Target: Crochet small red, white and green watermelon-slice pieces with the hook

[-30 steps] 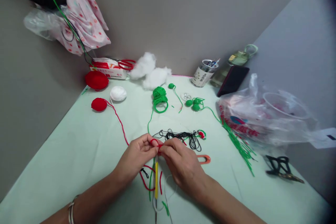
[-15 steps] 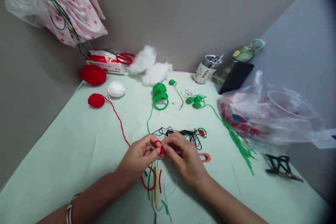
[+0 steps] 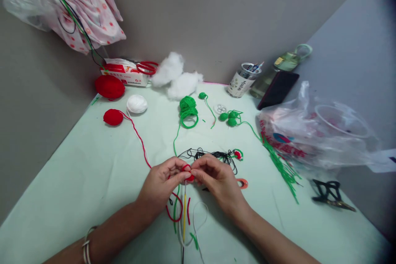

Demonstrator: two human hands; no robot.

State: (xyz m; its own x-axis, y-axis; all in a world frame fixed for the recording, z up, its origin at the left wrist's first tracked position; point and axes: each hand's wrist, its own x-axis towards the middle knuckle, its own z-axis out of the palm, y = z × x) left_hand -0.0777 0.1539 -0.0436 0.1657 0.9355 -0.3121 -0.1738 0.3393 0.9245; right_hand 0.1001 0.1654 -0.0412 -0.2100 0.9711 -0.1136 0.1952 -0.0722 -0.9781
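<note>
A small red yarn piece (image 3: 189, 178) is pinched between my two hands at the lower middle. My left hand (image 3: 162, 181) has thumb and fingers closed on its left side, with a red loop over the fingertips. From the right, my right hand (image 3: 218, 181) pinches the same piece with thumb and index finger. Below the fingertips lies a yellow-handled crochet hook (image 3: 185, 218), its metal shaft pointing up toward the red piece. A red strand (image 3: 142, 146) runs from my left hand back to a red yarn ball (image 3: 113, 117).
Black thread (image 3: 213, 156) lies tangled behind my hands, near orange-handled snips (image 3: 243, 183). Farther back are green yarn (image 3: 188, 111), a white ball (image 3: 137, 104) and stuffing (image 3: 184, 84). At right are a plastic bag (image 3: 309, 132) and a black claw clip (image 3: 331, 194).
The fingertips have shifted slightly around the red piece, and less of it shows between them. The whole view has moved a little.
</note>
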